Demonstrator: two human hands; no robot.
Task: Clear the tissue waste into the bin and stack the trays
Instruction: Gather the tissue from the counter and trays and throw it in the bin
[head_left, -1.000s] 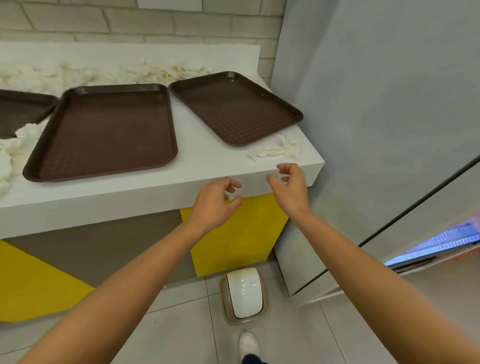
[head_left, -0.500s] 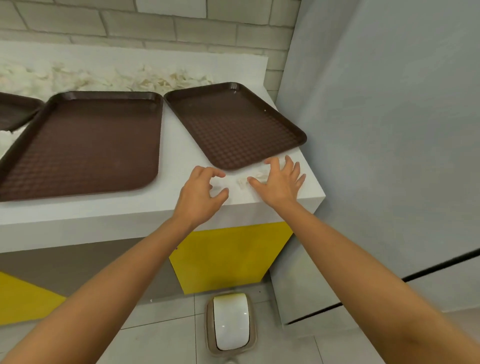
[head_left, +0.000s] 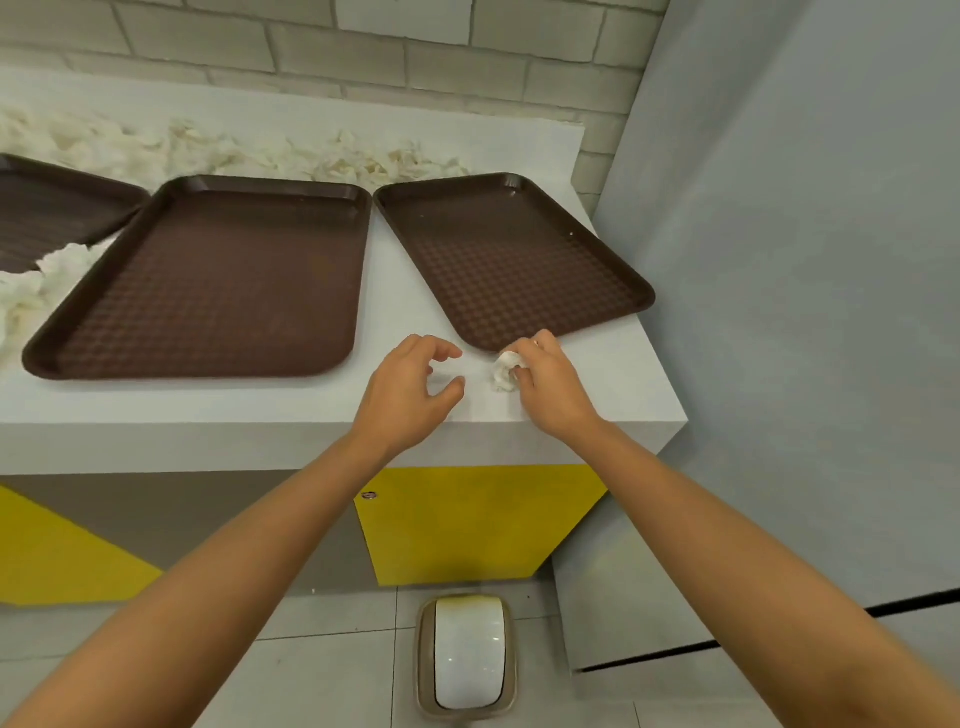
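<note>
Head view: right hand (head_left: 550, 387) pinches a tissue wad (head_left: 505, 372) on the counter (head_left: 260, 405), just near the right tray (head_left: 511, 254). Left hand (head_left: 410, 400) hovers beside it, fingers loosely curled, holding nothing. Middle tray (head_left: 208, 280) lies left; loose tissues (head_left: 311, 158) line the far edge. Bin (head_left: 467, 654) stands on the floor below.

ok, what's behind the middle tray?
Crumpled tissue waste lies in a strip on the counter between the middle tray and the brick wall. The tray's far rim hides the strip's near edge; anything under the tray is covered.
</note>
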